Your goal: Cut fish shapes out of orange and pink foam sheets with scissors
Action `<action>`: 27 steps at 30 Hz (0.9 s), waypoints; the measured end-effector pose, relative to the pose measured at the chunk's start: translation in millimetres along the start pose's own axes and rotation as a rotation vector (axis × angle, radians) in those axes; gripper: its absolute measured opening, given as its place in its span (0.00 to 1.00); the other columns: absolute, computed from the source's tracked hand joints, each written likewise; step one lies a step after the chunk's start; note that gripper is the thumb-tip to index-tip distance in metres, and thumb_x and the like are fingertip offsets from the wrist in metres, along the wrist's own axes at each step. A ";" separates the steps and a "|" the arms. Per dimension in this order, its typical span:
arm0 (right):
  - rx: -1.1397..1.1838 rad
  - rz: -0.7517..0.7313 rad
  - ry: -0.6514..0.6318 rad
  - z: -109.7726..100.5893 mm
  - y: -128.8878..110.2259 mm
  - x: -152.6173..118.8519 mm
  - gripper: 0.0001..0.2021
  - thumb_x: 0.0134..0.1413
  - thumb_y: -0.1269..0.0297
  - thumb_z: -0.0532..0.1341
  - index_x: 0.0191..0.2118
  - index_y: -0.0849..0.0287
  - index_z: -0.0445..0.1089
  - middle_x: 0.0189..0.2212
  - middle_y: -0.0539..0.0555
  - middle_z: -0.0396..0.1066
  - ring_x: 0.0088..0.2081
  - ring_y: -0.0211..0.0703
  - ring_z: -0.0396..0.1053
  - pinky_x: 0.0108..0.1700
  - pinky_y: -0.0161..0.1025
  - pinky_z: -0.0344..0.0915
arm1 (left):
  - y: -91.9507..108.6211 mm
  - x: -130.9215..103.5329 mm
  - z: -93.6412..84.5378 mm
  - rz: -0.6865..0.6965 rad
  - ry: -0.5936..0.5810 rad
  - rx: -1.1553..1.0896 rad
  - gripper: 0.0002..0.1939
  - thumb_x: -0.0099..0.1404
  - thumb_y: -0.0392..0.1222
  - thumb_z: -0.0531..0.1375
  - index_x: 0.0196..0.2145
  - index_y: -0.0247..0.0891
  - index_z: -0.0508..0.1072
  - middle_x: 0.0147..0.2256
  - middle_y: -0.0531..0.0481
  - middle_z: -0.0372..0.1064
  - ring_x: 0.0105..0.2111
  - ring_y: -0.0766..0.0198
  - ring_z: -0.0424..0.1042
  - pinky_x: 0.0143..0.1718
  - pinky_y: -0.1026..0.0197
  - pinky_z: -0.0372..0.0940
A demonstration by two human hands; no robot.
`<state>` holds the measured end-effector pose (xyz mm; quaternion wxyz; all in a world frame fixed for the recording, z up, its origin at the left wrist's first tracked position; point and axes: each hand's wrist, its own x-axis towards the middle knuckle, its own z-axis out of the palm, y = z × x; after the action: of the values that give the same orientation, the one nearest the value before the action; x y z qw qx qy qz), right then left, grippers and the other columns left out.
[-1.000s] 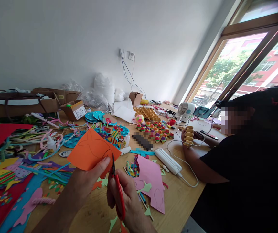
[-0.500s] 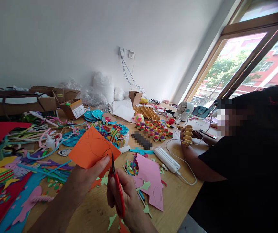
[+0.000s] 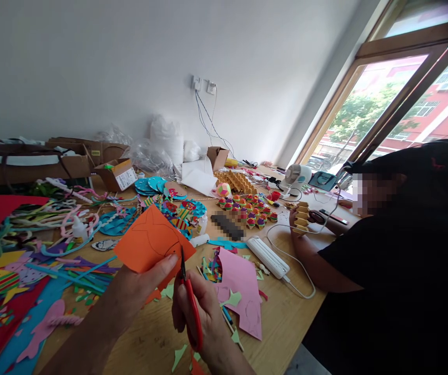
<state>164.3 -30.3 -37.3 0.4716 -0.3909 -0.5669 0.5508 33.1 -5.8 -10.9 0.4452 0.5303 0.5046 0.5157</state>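
Observation:
Between thumb and fingers, my left hand (image 3: pixel 146 286) grips an orange sheet (image 3: pixel 149 237) with a fish outline drawn on it, held above the table. My right hand (image 3: pixel 204 317) is closed round the red handles of a pair of scissors (image 3: pixel 193 307). Their dark blades point up and lie at the sheet's right edge, close to my left thumb. Beneath my hands are pale green offcuts (image 3: pixel 179 357) and orange scraps. A pink sheet (image 3: pixel 243 291) with drawn outlines and a cut-away edge lies to the right of the scissors.
At the right, a person in black (image 3: pixel 399 250) sits holding an egg-carton strip (image 3: pixel 301 217). A white power strip (image 3: pixel 269 256) and its cable lie before them. Painted egg-carton cups (image 3: pixel 247 208), a fan (image 3: pixel 296 174), pipe cleaners (image 3: pixel 48 208) and cardboard boxes (image 3: pixel 116 174) crowd the table.
The orange sheet has shifted very slightly to the right with my left hand. Scissors and right hand look almost unmoved, still at the sheet's right edge.

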 end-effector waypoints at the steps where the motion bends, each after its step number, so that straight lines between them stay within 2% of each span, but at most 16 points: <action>1: 0.009 0.006 -0.003 0.2 0.4 -0.1 0.25 0.54 0.38 0.54 0.23 0.57 0.57 0.12 0.44 0.57 0.15 0.30 0.52 0.17 0.27 0.50 | 1.0 -0.2 0.1 -0.002 -0.001 -0.006 0.12 0.55 0.52 0.61 0.33 0.43 0.75 0.34 0.51 0.76 0.39 0.53 0.72 0.42 0.57 0.67; 7: 0.013 0.041 0.002 -0.1 2.4 -1.8 0.27 0.51 0.35 0.54 0.23 0.57 0.57 0.12 0.44 0.56 0.15 0.30 0.50 0.17 0.28 0.48 | 9.6 -3.8 2.3 -0.006 -0.014 -0.045 0.11 0.55 0.50 0.61 0.32 0.42 0.74 0.32 0.50 0.76 0.37 0.53 0.72 0.39 0.56 0.68; 12: -0.009 0.009 -0.007 -2.2 5.4 -3.8 0.27 0.52 0.35 0.53 0.23 0.57 0.57 0.12 0.44 0.56 0.15 0.30 0.50 0.17 0.28 0.48 | 11.2 -5.1 2.8 0.000 -0.021 -0.060 0.09 0.55 0.49 0.61 0.31 0.43 0.74 0.32 0.52 0.74 0.36 0.54 0.72 0.37 0.58 0.67; 18: -0.027 0.008 -0.007 -4.2 7.1 -4.3 0.25 0.55 0.39 0.55 0.22 0.57 0.57 0.12 0.44 0.56 0.14 0.30 0.49 0.17 0.28 0.48 | 4.3 -0.5 -2.2 -0.028 -0.082 -0.046 0.11 0.55 0.51 0.61 0.31 0.42 0.73 0.32 0.52 0.73 0.35 0.55 0.71 0.37 0.59 0.68; 22: -0.036 0.014 -0.016 -5.5 7.7 -4.4 0.23 0.56 0.42 0.55 0.23 0.57 0.57 0.12 0.44 0.56 0.14 0.30 0.50 0.17 0.28 0.49 | 4.3 0.6 -3.9 -0.026 -0.106 0.004 0.13 0.56 0.52 0.60 0.34 0.42 0.74 0.35 0.50 0.75 0.39 0.53 0.72 0.41 0.57 0.68; 27: -0.039 0.027 -0.011 -5.4 9.2 -4.5 0.23 0.56 0.43 0.56 0.22 0.57 0.56 0.12 0.44 0.56 0.14 0.30 0.50 0.17 0.27 0.48 | 6.0 0.7 -1.8 0.056 -0.022 0.010 0.11 0.56 0.52 0.61 0.31 0.43 0.74 0.33 0.52 0.76 0.36 0.53 0.73 0.39 0.58 0.69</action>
<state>170.0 -32.4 -47.1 0.4533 -0.4045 -0.5748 0.5481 31.7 -5.7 -4.8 0.4332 0.5522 0.4873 0.5196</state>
